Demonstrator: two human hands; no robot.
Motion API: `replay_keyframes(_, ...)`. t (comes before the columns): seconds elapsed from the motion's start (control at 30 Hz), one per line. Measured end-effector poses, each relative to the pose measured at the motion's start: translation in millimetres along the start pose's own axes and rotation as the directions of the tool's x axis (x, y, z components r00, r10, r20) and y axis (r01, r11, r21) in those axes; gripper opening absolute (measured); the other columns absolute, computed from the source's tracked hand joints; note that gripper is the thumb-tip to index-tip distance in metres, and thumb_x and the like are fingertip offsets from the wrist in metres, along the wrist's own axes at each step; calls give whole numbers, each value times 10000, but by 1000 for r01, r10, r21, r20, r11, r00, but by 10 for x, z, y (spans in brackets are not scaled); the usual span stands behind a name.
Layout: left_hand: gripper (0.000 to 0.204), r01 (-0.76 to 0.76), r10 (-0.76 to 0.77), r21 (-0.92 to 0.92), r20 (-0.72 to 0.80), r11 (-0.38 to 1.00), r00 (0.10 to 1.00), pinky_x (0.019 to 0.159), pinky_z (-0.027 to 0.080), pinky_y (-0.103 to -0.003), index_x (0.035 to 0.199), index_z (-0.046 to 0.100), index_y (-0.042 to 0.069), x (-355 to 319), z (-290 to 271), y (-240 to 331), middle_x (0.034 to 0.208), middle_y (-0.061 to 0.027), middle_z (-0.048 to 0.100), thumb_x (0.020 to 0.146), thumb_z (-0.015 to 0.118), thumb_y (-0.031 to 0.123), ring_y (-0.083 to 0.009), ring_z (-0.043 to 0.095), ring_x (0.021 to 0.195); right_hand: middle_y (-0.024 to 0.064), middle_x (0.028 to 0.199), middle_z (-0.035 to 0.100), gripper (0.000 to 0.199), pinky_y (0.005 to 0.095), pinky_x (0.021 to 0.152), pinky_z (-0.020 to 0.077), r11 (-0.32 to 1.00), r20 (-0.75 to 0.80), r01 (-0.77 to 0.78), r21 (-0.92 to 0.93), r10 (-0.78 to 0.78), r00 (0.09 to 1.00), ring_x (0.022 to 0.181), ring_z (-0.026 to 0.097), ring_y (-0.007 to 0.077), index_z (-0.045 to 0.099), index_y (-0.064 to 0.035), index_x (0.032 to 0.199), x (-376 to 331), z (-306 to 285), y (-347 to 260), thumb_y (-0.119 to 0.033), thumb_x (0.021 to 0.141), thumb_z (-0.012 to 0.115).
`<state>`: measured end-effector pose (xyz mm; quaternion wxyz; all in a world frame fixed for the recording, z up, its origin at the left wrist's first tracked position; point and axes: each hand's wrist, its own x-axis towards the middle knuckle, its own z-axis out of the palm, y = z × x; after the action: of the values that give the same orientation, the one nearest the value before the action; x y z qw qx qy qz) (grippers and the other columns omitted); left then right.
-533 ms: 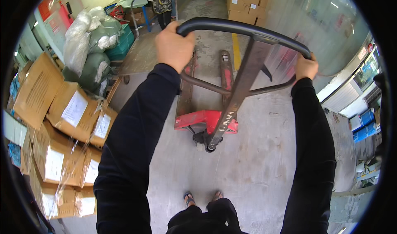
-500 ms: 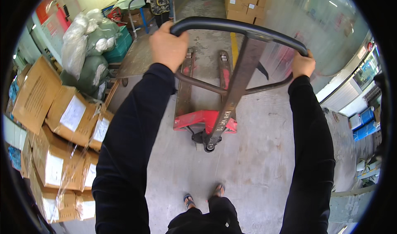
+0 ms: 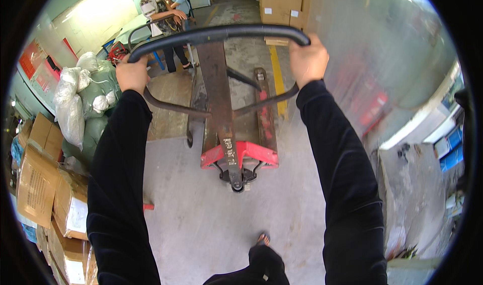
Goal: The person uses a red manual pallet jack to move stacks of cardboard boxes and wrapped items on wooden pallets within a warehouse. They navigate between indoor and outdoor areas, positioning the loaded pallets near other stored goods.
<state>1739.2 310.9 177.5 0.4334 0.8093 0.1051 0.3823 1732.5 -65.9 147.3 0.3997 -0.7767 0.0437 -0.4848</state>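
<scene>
Both my hands grip the black loop handle (image 3: 221, 32) of a red pallet jack (image 3: 256, 154). My left hand (image 3: 133, 74) is closed round the handle's left end, and my right hand (image 3: 309, 62) is wrapped round its right end. From the handle a worn brown shaft (image 3: 215, 84) runs down to the jack's base near the floor. The jack's right fork (image 3: 264, 104) points away from me; the left one is mostly hidden behind the shaft and bars. No load shows on the forks.
Left stand stacked cardboard boxes (image 3: 37, 182) and stuffed sacks (image 3: 70, 104). Ahead on the left, a person (image 3: 168, 28) stands at a flat cart (image 3: 168, 101); another is behind. More boxes (image 3: 279, 6) stand far ahead, near a yellow floor line (image 3: 276, 73). A clear plastic curtain (image 3: 352, 58) hangs right.
The handle and both my hands have swung left, and the shaft is now nearly upright in view. The cart and the person at it appear closer. My feet have shifted, with one now visible.
</scene>
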Motion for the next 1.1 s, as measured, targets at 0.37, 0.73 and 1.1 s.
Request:
replay_keyframes(0.37,310,-139,139,8,-29,990,990,734,534,-402,921,722,-5,1522,1907,-626,805,-231,696,804,712,281,-375,691,773,231,810,693,254,436,769,537,1000,-84,8,-16,-9,996,828,688,405,707,-36,906,1358,2193,1274,-261,789,705)
replay_keyframes(0.73,268,-105,106,27,-79,994,991,726,529,-416,896,716,24,3468,3811,-1476,751,-216,680,770,706,261,-368,677,726,185,777,705,245,366,734,530,992,-26,-94,88,97,995,733,696,282,708,1,903,2517,4800,2128,-195,760,743)
replay_keyframes(1.1,309,-144,151,81,-83,986,985,700,529,-367,979,735,42,5177,5617,-1916,763,-174,701,804,710,295,-301,695,724,203,745,689,254,400,736,533,985,41,-122,122,118,992,734,696,338,704,-9,828,4007,7132,3016,-246,743,734)
